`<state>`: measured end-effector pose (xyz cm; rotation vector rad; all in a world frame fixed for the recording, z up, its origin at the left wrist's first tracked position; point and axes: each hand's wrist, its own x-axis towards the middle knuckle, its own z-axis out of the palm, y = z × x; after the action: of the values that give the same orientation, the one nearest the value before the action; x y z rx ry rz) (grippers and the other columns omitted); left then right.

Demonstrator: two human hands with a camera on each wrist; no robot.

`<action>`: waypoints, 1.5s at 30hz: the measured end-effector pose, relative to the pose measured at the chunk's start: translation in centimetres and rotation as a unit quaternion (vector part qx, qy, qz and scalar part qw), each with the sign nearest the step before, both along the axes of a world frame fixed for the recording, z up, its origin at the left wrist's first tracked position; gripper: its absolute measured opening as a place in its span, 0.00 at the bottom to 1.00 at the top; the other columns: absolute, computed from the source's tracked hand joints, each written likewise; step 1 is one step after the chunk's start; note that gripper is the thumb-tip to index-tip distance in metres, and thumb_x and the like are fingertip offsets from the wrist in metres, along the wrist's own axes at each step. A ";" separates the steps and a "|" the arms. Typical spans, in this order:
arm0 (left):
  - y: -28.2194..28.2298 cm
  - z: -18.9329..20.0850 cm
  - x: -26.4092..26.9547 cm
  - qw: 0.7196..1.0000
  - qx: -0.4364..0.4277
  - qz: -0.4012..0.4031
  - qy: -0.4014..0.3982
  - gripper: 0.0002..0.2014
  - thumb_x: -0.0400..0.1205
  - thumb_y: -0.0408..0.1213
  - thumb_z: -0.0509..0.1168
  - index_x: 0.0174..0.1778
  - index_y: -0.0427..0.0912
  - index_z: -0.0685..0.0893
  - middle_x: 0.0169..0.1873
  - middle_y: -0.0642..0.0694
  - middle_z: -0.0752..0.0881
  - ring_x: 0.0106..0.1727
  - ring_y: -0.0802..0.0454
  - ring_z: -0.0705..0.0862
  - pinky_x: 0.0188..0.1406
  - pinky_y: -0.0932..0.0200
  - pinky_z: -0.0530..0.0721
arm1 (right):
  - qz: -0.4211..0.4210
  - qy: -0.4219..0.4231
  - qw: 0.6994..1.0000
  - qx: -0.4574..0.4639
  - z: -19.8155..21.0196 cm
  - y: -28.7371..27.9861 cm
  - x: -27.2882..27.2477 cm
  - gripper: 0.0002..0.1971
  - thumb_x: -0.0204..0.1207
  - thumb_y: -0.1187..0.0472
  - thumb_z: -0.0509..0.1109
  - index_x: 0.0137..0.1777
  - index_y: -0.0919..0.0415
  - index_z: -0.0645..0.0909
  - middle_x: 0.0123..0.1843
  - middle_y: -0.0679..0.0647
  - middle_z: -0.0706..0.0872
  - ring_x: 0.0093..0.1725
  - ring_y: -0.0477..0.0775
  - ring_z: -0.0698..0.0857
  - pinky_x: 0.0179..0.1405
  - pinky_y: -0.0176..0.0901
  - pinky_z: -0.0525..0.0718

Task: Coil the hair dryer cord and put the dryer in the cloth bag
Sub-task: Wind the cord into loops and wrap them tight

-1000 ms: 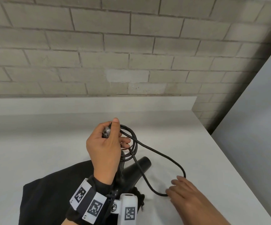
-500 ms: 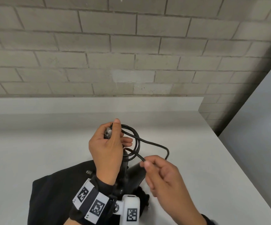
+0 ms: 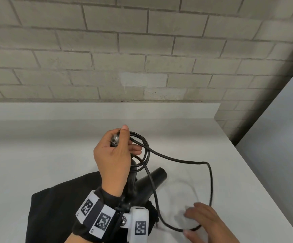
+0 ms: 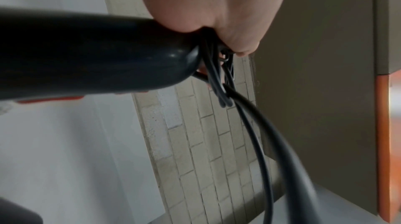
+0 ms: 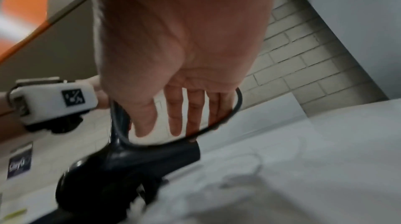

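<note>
Wrist band markers (image 3: 96, 214): black-and-white square code patterns are showing on the white panels of the band around the left wrist; they are carrying no letters or digits.
Camera mount marker (image 3: 140, 228): another square code pattern is sitting on the white block just right of the wrist band, also visible in the right wrist view (image 5: 73, 97); no readable characters.
Dark blue label (image 5: 20, 163): a sticker is showing below the white block in the right wrist view; its pale lettering is blurring out and cannot be read.
Hair dryer, cord, bag: no print is showing.
</note>
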<state>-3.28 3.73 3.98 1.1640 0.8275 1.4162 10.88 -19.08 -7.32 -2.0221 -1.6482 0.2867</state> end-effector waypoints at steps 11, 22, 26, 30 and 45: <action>-1.3 0.2 0.4 0.999 0.028 0.003 0.040 0.10 0.83 0.42 0.69 0.43 0.39 0.86 0.23 0.45 0.85 0.24 0.44 0.89 0.27 0.53 0.89 | -0.017 0.525 0.850 0.041 10.9 9.1 -6.8 0.11 0.83 0.57 0.66 0.46 0.59 0.87 0.34 0.54 0.90 0.33 0.53 0.86 0.42 0.42 0.85; 1.6 -0.3 -0.3 0.998 -0.002 0.055 0.012 0.10 0.84 0.43 0.68 0.42 0.40 0.86 0.22 0.50 0.85 0.25 0.47 0.89 0.38 0.45 0.92 | 0.104 0.430 0.895 0.053 8.0 3.2 -1.0 0.16 0.80 0.44 0.68 0.50 0.55 0.88 0.39 0.51 0.90 0.44 0.57 0.87 0.53 0.44 0.82; 1.6 -0.3 -0.2 0.999 -0.005 0.049 0.010 0.11 0.85 0.42 0.67 0.42 0.39 0.85 0.21 0.51 0.84 0.24 0.48 0.88 0.38 0.45 0.91 | 0.022 0.334 0.942 0.022 5.9 1.3 2.0 0.14 0.81 0.46 0.64 0.52 0.52 0.87 0.40 0.51 0.90 0.45 0.52 0.88 0.52 0.39 0.82; 0.9 -0.3 0.1 0.999 0.004 0.034 0.014 0.10 0.84 0.43 0.67 0.42 0.40 0.86 0.22 0.50 0.85 0.25 0.45 0.89 0.35 0.49 0.91 | -0.142 0.230 0.962 0.041 3.4 1.0 3.5 0.06 0.76 0.49 0.70 0.49 0.36 0.84 0.46 0.40 0.89 0.47 0.40 0.87 0.49 0.20 0.77; -0.4 0.1 -0.2 0.998 0.039 0.020 0.036 0.11 0.81 0.46 0.68 0.44 0.40 0.87 0.25 0.45 0.86 0.27 0.44 0.89 0.30 0.55 0.90 | -0.006 -0.044 0.982 0.184 11.3 11.4 -4.5 0.09 0.84 0.52 0.61 0.60 0.52 0.77 0.50 0.44 0.81 0.48 0.44 0.80 0.49 0.32 0.77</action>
<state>-3.46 3.32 4.04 1.2712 0.8569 1.4572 6.39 -7.72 4.02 -1.7839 -1.6024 -0.1099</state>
